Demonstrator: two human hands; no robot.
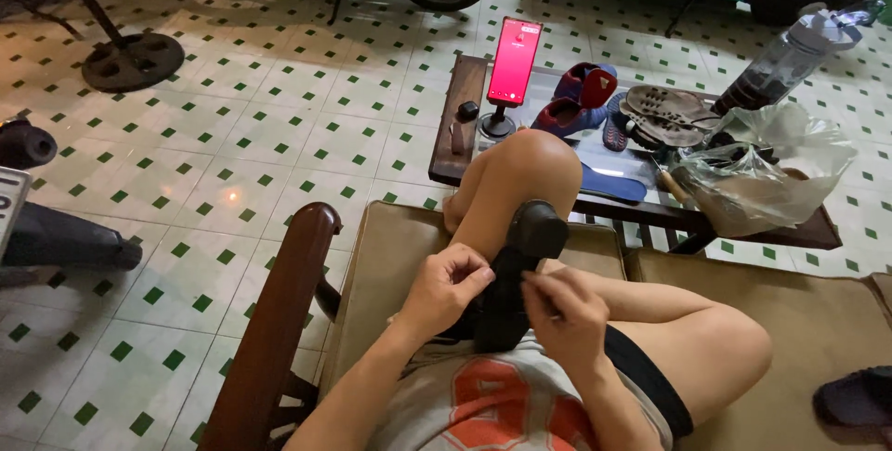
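A black shoe [523, 256] stands on its heel end in my lap, sole side toward the camera, leaning against my raised left knee. My left hand [446, 286] pinches the shoe's left edge with thumb and bent fingers. My right hand [560, 314] is closed at the shoe's right edge, fingers curled as if holding something thin that I cannot make out. I sit on a tan cushioned wooden bench [390, 247].
A low dark table [455, 135] ahead carries a phone on a stand [514, 63] with a red screen, blue-and-red shoes [576, 103], brown sandals [664, 115], a blue insole [613, 182], a clear plastic bag [757, 177] and a water bottle [790, 56]. Motorbikes stand behind on the tiled floor.
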